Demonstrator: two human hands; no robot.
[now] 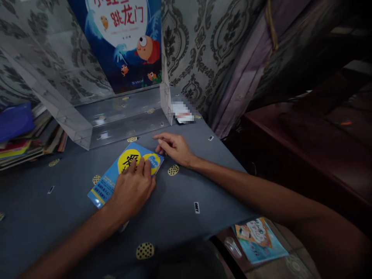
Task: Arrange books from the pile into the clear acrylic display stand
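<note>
A blue book (109, 176) with yellow circles and black lettering on its cover lies aslant on the dark grey tabletop. My left hand (135, 186) grips its near right side, fingers on the cover and thumb along the edge. Part of the cover is hidden beneath that hand. Close to the book's far right corner is my right hand (174, 149), index finger stretched out and the other fingers loosely bent. It holds nothing that I can see; whether it touches the corner I cannot tell.
Beyond the book stands a clear acrylic stand (128, 122) with a blue picture book (122, 50) upright at its back. A pile of books (37, 135) lies at left. A blurred-out white item (182, 112) sits right of the stand. Another book (261, 240) lies below the table edge.
</note>
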